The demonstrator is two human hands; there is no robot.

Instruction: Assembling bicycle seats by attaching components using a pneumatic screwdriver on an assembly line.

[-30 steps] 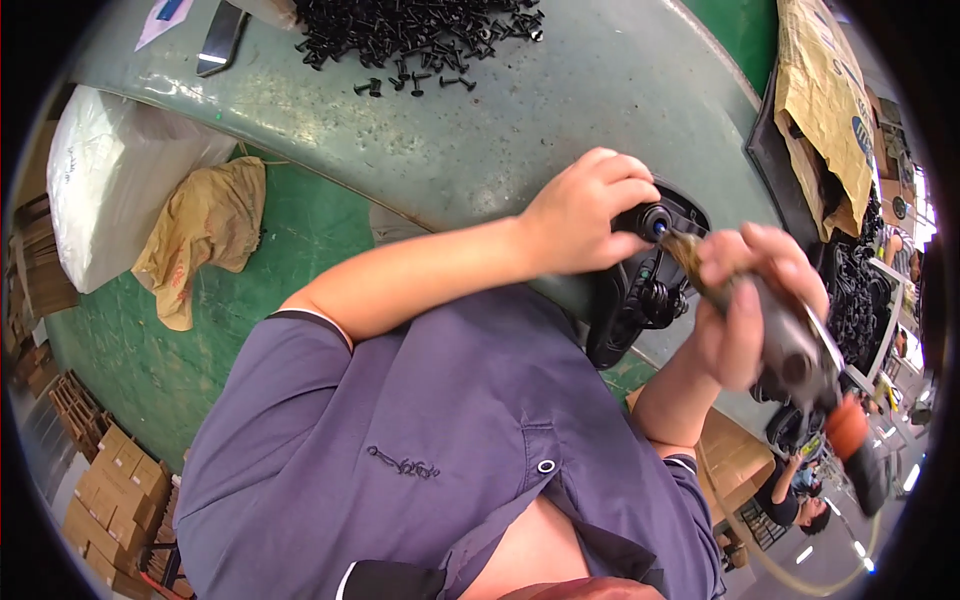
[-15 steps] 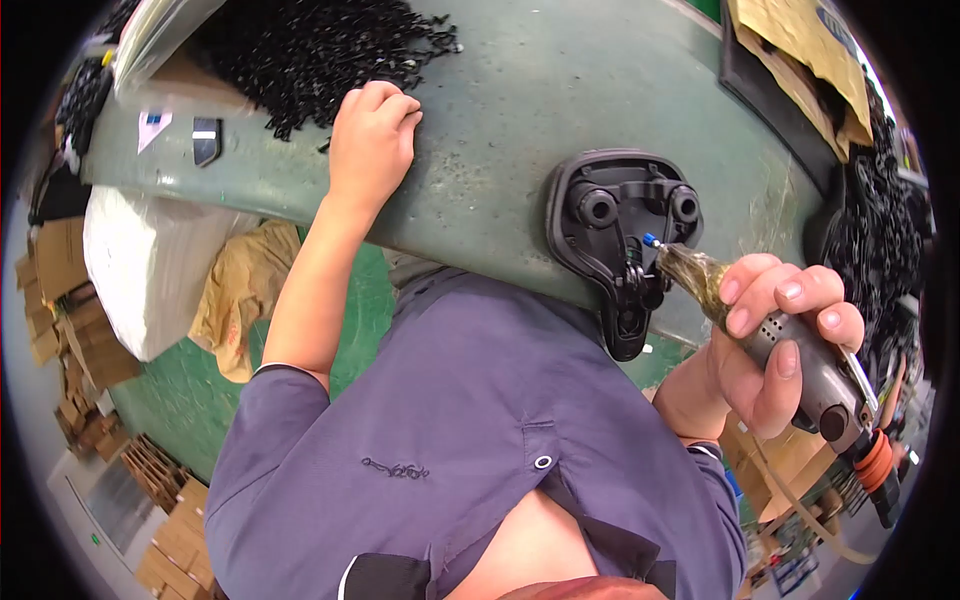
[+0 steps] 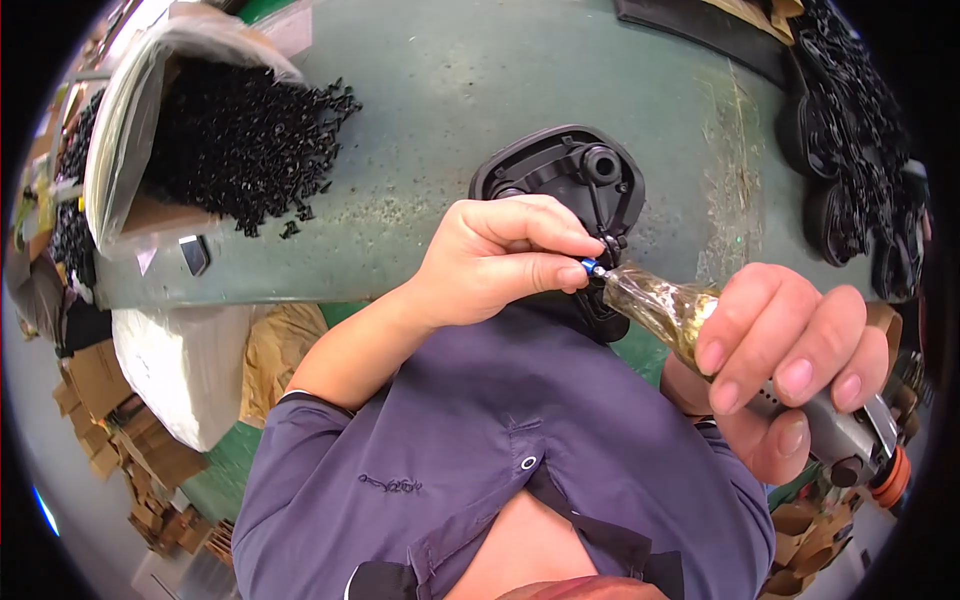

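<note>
My right hand (image 3: pixel 790 370) is wrapped round a grey air screwdriver (image 3: pixel 835 440) with a lever along its side and an orange collar. Its nose (image 3: pixel 660 308) is bound in clear brownish tape and points up-left to a blue bit tip (image 3: pixel 592 268). Thumb and fingers of my left hand (image 3: pixel 500 250) pinch together right at that tip; whatever is between them is hidden. Behind the left hand, a black molded plastic part (image 3: pixel 545 160) with round sockets lies at the table's near edge, its middle partly covered.
On the left, a heap of small black screws (image 3: pixel 250 140) spills from a clear plastic bag (image 3: pixel 120 150) onto the green table (image 3: pixel 430 90). Several black plastic parts (image 3: pixel 840 200) are stacked at right. A white foam-like bundle (image 3: pixel 185 370) and brown paper (image 3: pixel 285 350) sit below the table edge.
My left hand has left the edge of the screw heap and come right to the bit tip. The screwdriver has shifted left and slightly down. The whole view has turned somewhat.
</note>
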